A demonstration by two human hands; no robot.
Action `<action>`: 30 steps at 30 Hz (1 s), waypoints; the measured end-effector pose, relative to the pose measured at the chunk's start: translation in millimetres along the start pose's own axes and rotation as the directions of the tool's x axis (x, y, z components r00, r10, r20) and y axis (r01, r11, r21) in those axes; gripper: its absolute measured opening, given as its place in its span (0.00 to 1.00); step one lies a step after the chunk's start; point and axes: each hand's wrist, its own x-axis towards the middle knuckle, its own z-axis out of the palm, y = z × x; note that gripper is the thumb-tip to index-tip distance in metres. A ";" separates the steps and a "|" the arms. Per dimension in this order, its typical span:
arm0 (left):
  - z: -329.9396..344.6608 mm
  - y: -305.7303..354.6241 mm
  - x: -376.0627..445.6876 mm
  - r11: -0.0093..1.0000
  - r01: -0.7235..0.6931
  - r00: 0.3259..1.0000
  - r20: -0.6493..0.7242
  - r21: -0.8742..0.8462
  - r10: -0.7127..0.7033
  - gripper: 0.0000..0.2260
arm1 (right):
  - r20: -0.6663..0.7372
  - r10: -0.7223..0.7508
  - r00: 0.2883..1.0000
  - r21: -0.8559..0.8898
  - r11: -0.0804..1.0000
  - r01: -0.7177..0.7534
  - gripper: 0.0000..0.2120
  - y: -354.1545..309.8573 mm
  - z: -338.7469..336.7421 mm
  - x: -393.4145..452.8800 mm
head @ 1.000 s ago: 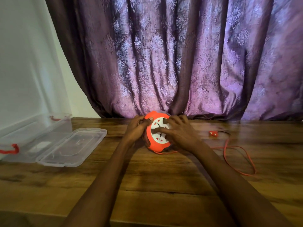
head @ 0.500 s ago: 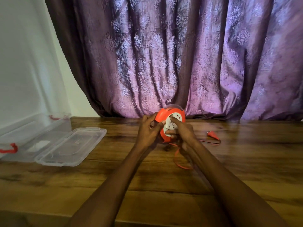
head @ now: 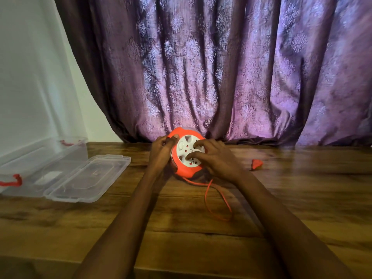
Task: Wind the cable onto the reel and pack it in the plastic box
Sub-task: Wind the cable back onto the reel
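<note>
Since half a second ago the cable reel (head: 186, 155) has turned its white socket face back toward us and sits lower, near the centre of the desk (head: 302, 198); earlier it was tipped edge-on and raised. The loose orange cable (head: 218, 200) now trails from the reel's 6 o'clock edge out toward 5 o'clock in a long open loop on the wood. The plug (head: 256, 164) lies at 3 o'clock of the reel, apart from it, motion-blurred.

We note the left hand (head: 161, 153) wrapped on the reel's 9 o'clock rim, thumb up on the orange housing near 11 o'clock: grip closed on the reel. The right hand (head: 215, 158) lies over the 3 o'clock side, fingers spread across the white socket face, pressing it; its grip also bears on the reel, fingers extended rather than curled.

The reel stands tilted, lower edge touching or just above the desk; we cannot tell which.

The clear plastic box (head: 42, 158) sits at 9 o'clock, well apart from the reel, against the white wall (head: 26, 77). Its lid (head: 88, 178) lies open flat on the desk on the side toward the reel. Red latches (head: 12, 181) show on the box ends. A purple patterned curtain (head: 221, 67) hangs at 12 o'clock, behind the desk.
</note>
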 end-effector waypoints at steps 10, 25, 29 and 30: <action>2.7 6.9 -9.8 0.993 0.107 0.984 0.148 -0.055 -0.098 0.18 | -0.033 -0.111 0.993 -0.207 0.973 0.102 0.21 -4.0 9.0 1.1; 22.5 5.3 -14.8 0.923 -0.252 0.964 0.160 0.291 0.213 0.10 | 0.112 0.712 0.693 0.453 0.584 -0.673 0.35 -18.0 16.2 9.5; 22.6 2.7 -13.0 0.942 -0.210 0.976 0.121 0.261 0.184 0.11 | 0.083 0.720 0.689 0.451 0.590 -0.670 0.36 -16.8 22.1 6.9; 23.1 1.7 -12.1 0.954 -0.178 0.982 0.104 0.243 0.157 0.10 | 0.063 0.716 0.696 0.431 0.609 -0.666 0.36 -15.4 22.2 7.0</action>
